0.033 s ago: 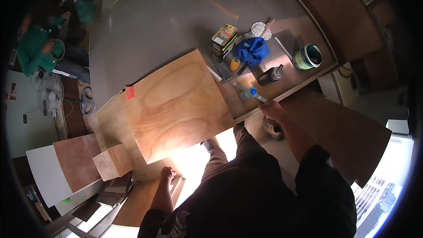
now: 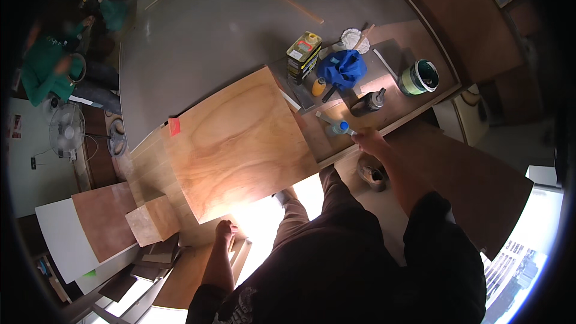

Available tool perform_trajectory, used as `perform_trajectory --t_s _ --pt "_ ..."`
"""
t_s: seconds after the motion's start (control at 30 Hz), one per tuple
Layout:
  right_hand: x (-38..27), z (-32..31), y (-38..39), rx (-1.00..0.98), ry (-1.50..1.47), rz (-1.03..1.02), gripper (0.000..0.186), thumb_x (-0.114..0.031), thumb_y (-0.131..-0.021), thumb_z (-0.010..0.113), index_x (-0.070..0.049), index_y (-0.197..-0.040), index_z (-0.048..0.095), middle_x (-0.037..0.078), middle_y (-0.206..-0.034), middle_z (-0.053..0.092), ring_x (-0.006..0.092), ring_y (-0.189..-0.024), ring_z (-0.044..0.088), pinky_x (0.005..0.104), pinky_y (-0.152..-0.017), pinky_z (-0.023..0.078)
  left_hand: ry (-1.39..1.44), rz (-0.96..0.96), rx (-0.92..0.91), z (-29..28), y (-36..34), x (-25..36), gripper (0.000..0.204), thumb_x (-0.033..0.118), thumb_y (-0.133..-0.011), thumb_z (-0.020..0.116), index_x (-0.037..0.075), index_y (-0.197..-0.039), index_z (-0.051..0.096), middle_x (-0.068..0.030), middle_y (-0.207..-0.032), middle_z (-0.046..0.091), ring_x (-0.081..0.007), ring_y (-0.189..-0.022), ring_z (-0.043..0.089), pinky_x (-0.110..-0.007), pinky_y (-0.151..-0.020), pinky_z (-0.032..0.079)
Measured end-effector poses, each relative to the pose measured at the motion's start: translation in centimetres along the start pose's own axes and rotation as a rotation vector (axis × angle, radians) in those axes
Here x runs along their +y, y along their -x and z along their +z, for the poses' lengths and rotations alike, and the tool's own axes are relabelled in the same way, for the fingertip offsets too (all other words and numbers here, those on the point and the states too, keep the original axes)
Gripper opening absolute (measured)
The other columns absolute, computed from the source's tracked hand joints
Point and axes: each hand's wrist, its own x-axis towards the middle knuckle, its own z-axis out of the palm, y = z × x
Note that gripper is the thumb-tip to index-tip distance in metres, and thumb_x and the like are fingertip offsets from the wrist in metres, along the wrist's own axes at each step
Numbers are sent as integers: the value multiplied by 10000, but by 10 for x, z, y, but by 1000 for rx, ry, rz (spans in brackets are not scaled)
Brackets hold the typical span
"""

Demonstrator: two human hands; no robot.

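Observation:
My right hand (image 2: 371, 143) is at the near edge of the workbench, its fingers closed on the end of a pale flat stick (image 2: 324, 118). The stick runs past a clear bottle with a blue cap (image 2: 343, 126), which covers part of it. Beside that stand a dark squeeze bottle (image 2: 369, 102) and a small orange-yellow bottle (image 2: 319, 86). Low on the left, my left hand (image 2: 226, 229) hangs with curled fingers by the corner of a plywood panel (image 2: 240, 144); whether it holds anything is hidden. The panel has a red patch (image 2: 174, 126) at its left corner.
A metal can (image 2: 303, 54), blue cloth (image 2: 344, 69) and green-and-white bucket (image 2: 419, 78) crowd the bench's right side. Wooden boards (image 2: 456, 174) lean at right. A wooden block (image 2: 153, 221) and fan (image 2: 66, 131) stand left. A person in green (image 2: 51, 69) works at far left.
My right hand has moved slightly up and left along the stick, toward the blue-capped bottle. The left hand has shifted slightly up and left. The items on the bench stay in place.

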Motion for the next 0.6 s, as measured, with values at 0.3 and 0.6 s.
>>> perform_trajectory --t_s 0.3,0.6 --pt "-33 -90 -282 223 786 -482 470 -107 -814 609 -102 -1270 494 124 -1204 589 316 -1079 581 420 -896 484 -182 490 95 171 -37 240 312 317 -884 648 8 -855 620 -116 -813 676 -177 -779 650 -297 -752 497" --pt "38 -176 -335 -19 36 -374 218 -243 -832 638 -29 -869 653 77 -813 651 193 -784 599 323 -739 460 -430 926 -177 401 -85 487 344 237 -819 684 15 -1062 585 -166 -996 652 -268 -889 665 -358 -789 520"
